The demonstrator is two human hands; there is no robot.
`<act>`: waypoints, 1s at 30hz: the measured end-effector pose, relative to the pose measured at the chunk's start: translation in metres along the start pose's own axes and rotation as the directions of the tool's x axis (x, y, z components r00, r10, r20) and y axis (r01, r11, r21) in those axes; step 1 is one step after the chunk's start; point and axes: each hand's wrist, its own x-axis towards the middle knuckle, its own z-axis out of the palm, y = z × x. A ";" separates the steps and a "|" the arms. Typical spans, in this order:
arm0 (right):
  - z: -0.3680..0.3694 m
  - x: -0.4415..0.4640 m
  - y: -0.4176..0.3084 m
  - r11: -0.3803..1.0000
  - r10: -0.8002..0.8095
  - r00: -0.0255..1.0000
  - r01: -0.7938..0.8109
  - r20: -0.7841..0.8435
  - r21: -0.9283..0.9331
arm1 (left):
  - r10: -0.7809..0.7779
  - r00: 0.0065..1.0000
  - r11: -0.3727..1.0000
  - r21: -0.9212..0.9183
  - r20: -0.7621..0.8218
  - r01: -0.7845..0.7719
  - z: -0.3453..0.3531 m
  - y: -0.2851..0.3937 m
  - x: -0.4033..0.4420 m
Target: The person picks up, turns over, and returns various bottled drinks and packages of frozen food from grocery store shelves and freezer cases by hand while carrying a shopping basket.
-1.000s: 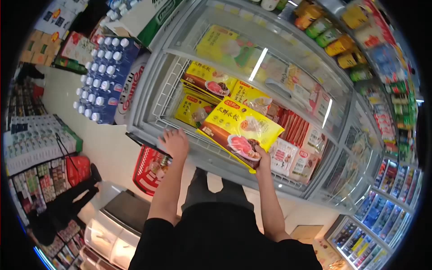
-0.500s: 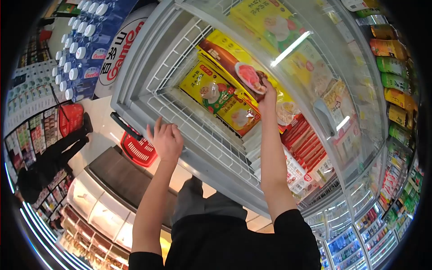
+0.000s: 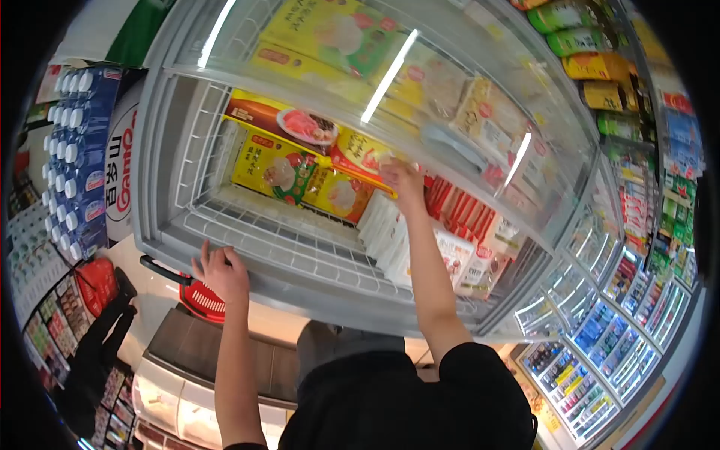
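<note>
My right hand [image 3: 403, 182] reaches into the chest freezer [image 3: 292, 296], fingers closed on the right end of a yellow package with a red band [image 3: 360, 154]. Left of that package lies a yellow and brown dumpling package [image 3: 304, 126], partly under the glass lid. Lower in the wire basket are yellow and green packages [image 3: 275, 171]. My left hand [image 3: 223, 274] is over the freezer's front rim, fingers apart and holding nothing. White packages [image 3: 386, 236] and red packs [image 3: 459, 210] sit beside my right forearm.
The sliding glass lid [image 3: 420, 90] covers the freezer's back, with a handle [image 3: 454, 146] on it. Bottled water [image 3: 79, 161] stands at the left. Below the front rim is a red basket [image 3: 201, 300]. A person [image 3: 97, 360] in dark clothes is at the lower left.
The dumpling package my right hand held now lies in the freezer, let go. My right hand has moved to the package beside it. The camera view has shifted; my left hand stays near the rim.
</note>
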 end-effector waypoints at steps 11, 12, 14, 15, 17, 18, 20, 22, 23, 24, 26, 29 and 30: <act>-0.199 0.122 0.023 0.673 -0.291 0.955 0.164 0.054 0.721 | -0.008 1.000 1.000 0.023 0.009 0.007 -0.001 0.005 -0.001; -0.207 0.136 0.024 0.421 -0.320 0.943 0.052 0.095 0.905 | -0.008 1.000 0.999 0.032 0.028 0.007 0.001 0.003 -0.001; -0.156 0.078 -0.042 0.599 -0.265 0.962 0.221 -0.069 0.769 | -0.014 0.999 1.000 0.027 0.038 0.013 0.004 0.000 -0.002; -0.124 0.057 -0.085 0.758 -0.240 0.942 0.332 -0.233 0.561 | -0.029 0.998 0.999 0.021 0.050 0.028 0.006 -0.002 -0.002; -0.122 0.068 -0.096 0.683 -0.191 0.962 0.274 -0.197 0.677 | -0.027 0.999 0.999 0.033 0.044 0.026 0.007 -0.006 -0.004; -0.125 0.074 -0.096 0.597 -0.165 0.973 0.229 -0.162 0.769 | -0.005 0.999 0.999 0.037 0.040 0.003 0.006 -0.004 -0.003; -0.130 0.079 -0.094 0.541 -0.095 0.984 0.176 -0.148 0.822 | 0.018 0.999 0.999 0.043 0.030 -0.019 0.008 -0.003 -0.003; -0.132 0.086 -0.098 0.480 -0.034 0.992 0.121 -0.120 0.869 | -0.013 1.000 1.000 0.014 0.008 0.013 0.009 -0.005 -0.003; -0.133 0.088 -0.100 0.441 0.021 0.988 0.125 -0.150 0.889 | -0.019 1.000 1.000 0.022 0.007 0.018 0.008 -0.006 -0.004; -0.136 0.090 -0.101 0.403 0.077 0.981 0.133 -0.179 0.905 | -0.014 1.000 1.000 0.016 0.021 0.013 0.006 -0.003 -0.003; -0.158 0.108 -0.087 0.404 -0.105 0.983 0.179 -0.149 0.897 | -0.006 1.000 1.000 0.015 0.030 0.005 0.007 -0.002 -0.003; -0.155 0.113 -0.088 0.493 -0.344 0.914 0.371 -0.215 0.787 | 0.005 1.000 1.000 0.030 -0.010 -0.005 0.009 -0.006 -0.002; -0.157 0.108 -0.089 0.580 -0.416 0.860 0.502 -0.297 0.641 | 0.007 1.000 0.999 0.035 0.011 -0.008 0.007 -0.002 -0.001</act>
